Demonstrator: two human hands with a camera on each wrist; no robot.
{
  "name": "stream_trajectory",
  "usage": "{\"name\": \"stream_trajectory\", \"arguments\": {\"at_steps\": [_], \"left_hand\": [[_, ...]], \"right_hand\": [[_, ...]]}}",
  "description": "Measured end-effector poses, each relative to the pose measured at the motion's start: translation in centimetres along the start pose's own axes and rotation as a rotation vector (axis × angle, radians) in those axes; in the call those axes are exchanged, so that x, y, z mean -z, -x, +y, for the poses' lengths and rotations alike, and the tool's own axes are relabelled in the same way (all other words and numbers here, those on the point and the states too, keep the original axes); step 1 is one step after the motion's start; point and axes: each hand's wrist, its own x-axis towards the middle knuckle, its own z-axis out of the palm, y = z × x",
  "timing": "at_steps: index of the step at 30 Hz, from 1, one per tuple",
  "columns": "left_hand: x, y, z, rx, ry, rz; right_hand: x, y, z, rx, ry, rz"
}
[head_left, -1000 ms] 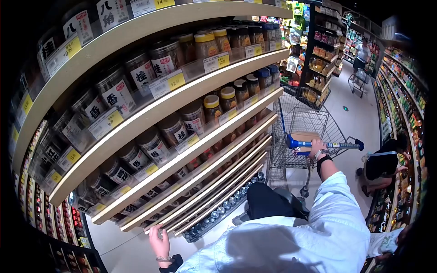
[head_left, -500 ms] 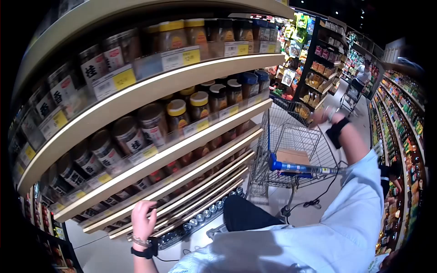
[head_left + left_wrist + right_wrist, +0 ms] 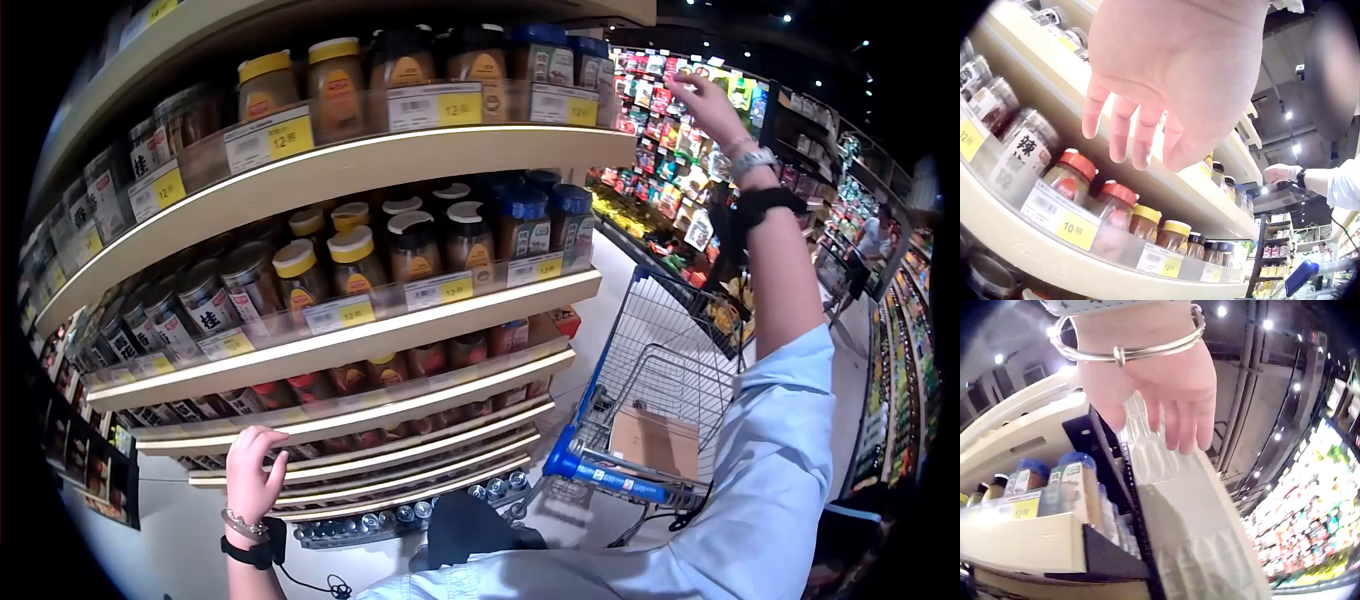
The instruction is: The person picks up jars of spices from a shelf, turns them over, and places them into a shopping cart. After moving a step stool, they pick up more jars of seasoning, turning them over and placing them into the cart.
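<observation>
My left hand (image 3: pixel 255 468) hovers in front of the lower shelves, fingers loosely bent around nothing. In the left wrist view that hand (image 3: pixel 1175 62) hangs above a row of spice jars (image 3: pixel 1119 200) with red and yellow lids. Raised at the upper right, my right hand (image 3: pixel 712 112) is empty beyond the shelf end. The right wrist view has its fingers pointing down in front of a white panel (image 3: pixel 1185 506), beside blue-lidded jars (image 3: pixel 1075 478). Below the right arm stands a shopping cart with a blue handle (image 3: pixel 610 478).
Curved shelves (image 3: pixel 400 315) of jars with price tags fill the left side. A cardboard box (image 3: pixel 655 440) lies in the cart. A brightly lit display of packets (image 3: pixel 660 150) stands behind. Another person (image 3: pixel 875 240) is far down the aisle. A cable (image 3: pixel 325 585) dangles below the left wrist.
My right hand has let go of the cart handle and risen toward the shelf end. The view has turned rightward along the shelves; my left hand stays low and empty.
</observation>
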Motion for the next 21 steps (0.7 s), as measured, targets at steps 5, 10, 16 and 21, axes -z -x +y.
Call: {"name": "stream_trajectory", "arguments": {"at_steps": [5, 10, 16, 21], "left_hand": [[-0.3, 0.7, 6.3, 0.013, -0.008, 0.007], [-0.6, 2.7, 9.6, 0.031, -0.029, -0.011], [-0.8, 3.6, 10.5, 0.093, -0.079, 0.001], [-0.1, 1.4, 12.3, -0.021, -0.094, 0.004]], "right_hand": [[-5.8, -3.2, -2.0, -0.062, -0.542, -0.199], [-8.4, -2.6, -5.1, 0.042, -0.702, -0.196], [-8.1, -3.7, -5.2, 0.025, -0.716, -0.270], [-7.2, -3.1, -4.3, 0.082, -0.774, -0.078]]}}
